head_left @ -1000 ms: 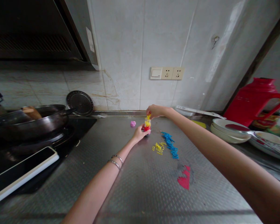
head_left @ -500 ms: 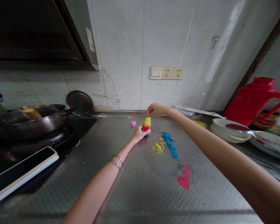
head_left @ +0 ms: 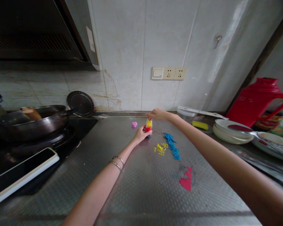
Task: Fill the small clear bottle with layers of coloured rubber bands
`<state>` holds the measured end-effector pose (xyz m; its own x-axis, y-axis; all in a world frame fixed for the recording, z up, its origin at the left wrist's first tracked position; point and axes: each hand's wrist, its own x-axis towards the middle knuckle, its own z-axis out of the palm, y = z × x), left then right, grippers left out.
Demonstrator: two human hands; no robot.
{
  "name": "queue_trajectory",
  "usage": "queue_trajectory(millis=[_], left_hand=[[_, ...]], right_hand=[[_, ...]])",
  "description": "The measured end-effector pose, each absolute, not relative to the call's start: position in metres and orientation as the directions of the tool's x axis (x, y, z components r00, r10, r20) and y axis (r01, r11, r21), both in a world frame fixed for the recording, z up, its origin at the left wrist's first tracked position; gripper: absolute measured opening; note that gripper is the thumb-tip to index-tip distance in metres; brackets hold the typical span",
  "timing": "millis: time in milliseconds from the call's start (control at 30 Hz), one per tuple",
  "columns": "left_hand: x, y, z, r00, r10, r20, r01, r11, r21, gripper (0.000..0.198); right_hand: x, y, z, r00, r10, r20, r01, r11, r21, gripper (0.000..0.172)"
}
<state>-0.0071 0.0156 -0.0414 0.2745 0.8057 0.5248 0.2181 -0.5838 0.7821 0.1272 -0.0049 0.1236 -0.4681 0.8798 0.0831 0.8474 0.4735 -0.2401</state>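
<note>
Near the back of the metal counter, my left hand (head_left: 141, 134) is wrapped round a small clear bottle (head_left: 148, 126) and keeps it upright. Red pieces fill its lower part, with yellow ones above. My right hand (head_left: 157, 114) is over the bottle's mouth, fingers closed together; what they pinch, if anything, is too small to make out. To the right of the bottle lie loose yellow loops (head_left: 160, 148), like small rubber bands, and a strip-like pile of blue loops (head_left: 172, 146). A crumpled pink-purple piece (head_left: 134, 124) sits to the left of the bottle.
A jagged red piece (head_left: 186, 180) lies on the counter (head_left: 136, 188). On the left are a pan (head_left: 42, 121) on the stove and a white-edged phone-like device (head_left: 25, 175). Bowls (head_left: 231, 133), a yellow sponge (head_left: 200, 125) and a red thermos jug (head_left: 254, 102) stand right.
My right hand has come down and slightly left, onto the bottle's mouth. My left hand keeps its hold on the bottle. More of the yellow sponge shows past my right forearm.
</note>
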Motion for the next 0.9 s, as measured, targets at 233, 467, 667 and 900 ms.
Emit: queue_trajectory(millis=[233, 467, 667, 900], left_hand=[[-0.007, 0.014, -0.040, 0.272, 0.806, 0.526, 0.207, -0.583, 0.786, 0.036], [-0.008, 0.013, -0.040, 0.270, 0.809, 0.522, 0.230, -0.580, 0.781, 0.038], [-0.008, 0.013, -0.039, 0.283, 0.808, 0.517, 0.237, -0.582, 0.778, 0.037], [-0.006, 0.012, -0.039, 0.260, 0.812, 0.522, 0.245, -0.578, 0.778, 0.039]], right_hand=[[0.123, 0.000, 0.112, -0.524, 0.843, 0.120, 0.828, 0.537, -0.162, 0.034], [0.131, -0.006, 0.114, -0.486, 0.828, 0.279, 0.821, 0.542, -0.178, 0.019], [0.167, -0.031, 0.098, -0.380, 0.798, 0.468, 0.787, 0.544, -0.289, 0.015], [0.209, -0.075, 0.030, -0.443, 0.891, 0.104, 0.831, 0.451, -0.324, 0.024]])
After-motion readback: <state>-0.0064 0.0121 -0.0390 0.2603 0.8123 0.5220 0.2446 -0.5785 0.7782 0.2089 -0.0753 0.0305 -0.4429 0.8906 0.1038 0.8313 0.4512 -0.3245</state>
